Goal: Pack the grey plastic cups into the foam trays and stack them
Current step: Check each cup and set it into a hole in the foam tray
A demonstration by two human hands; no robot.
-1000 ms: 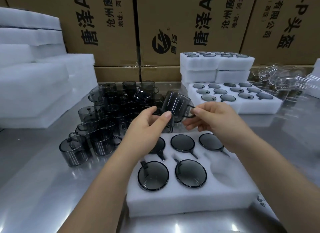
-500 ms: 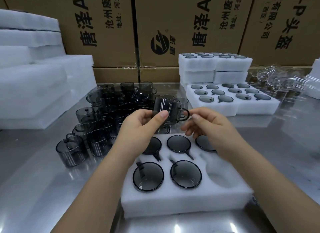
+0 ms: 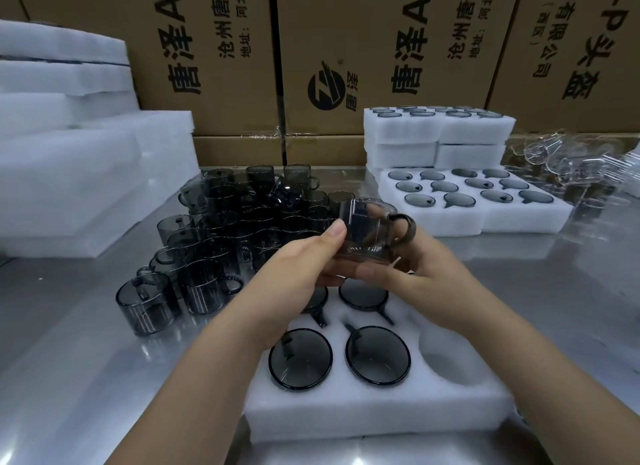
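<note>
Above the foam tray (image 3: 374,412), both hands grip one smoky see-through grey cup (image 3: 367,232) with a loop handle: left hand (image 3: 294,274) pinches its side, right hand (image 3: 426,274) cradles underneath.

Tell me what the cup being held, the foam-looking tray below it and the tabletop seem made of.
Held cup: smoky grey see-through plastic by its look, glossy; bright highlights streak its wall. Near tray: white foam, matte, with a fuzzy, grainy surface and soft-edged pockets. Table: probably stainless steel, brushed; it gives blurred, streaky reflections.
</note>
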